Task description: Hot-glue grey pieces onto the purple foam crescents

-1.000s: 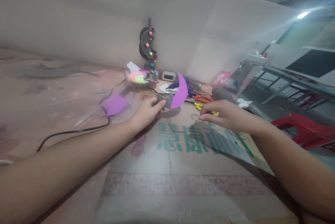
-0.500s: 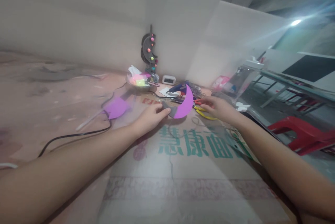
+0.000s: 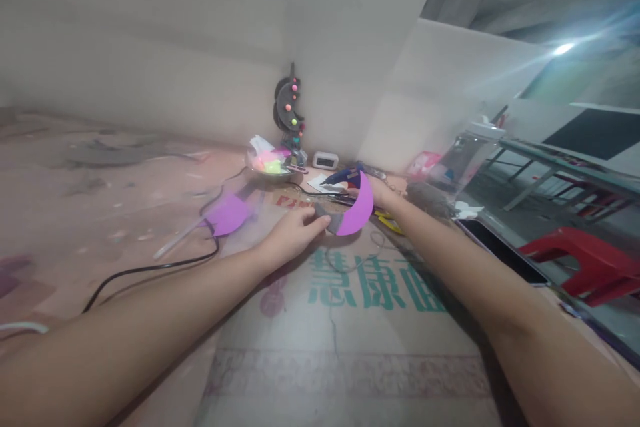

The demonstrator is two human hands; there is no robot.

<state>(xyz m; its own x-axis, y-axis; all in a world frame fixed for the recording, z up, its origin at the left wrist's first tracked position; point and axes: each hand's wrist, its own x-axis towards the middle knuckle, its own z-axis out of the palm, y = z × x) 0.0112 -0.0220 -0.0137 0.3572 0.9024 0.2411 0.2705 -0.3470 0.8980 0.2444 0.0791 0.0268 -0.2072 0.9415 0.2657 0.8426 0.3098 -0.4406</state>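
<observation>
My left hand [image 3: 295, 235] pinches the grey end of a crescent-shaped cutout [image 3: 358, 208], whose other part is bright purple and curves upward. Behind that purple part my right hand [image 3: 383, 195] reaches toward the tools; its fingers are mostly hidden by the cutout, so their grip does not show. A blue hot glue gun [image 3: 345, 176] lies right by the right hand, on or beside a white paper. Below the right wrist a yellow-handled tool [image 3: 389, 222] is partly covered.
A decorated grey crescent ornament [image 3: 289, 104] stands by the wall, near a bowl [image 3: 273, 175] of colourful bits and a small clock [image 3: 325, 160]. A purple piece on a stick [image 3: 227, 215] and a black cable [image 3: 145, 268] lie left. Right are a clear jug [image 3: 463, 154], a phone [image 3: 503, 252] and a red stool [image 3: 585, 260].
My right hand has moved left and away from me, from the red- and yellow-handled tools to behind the crescent by the glue gun. The left hand keeps its hold; the view shifted slightly.
</observation>
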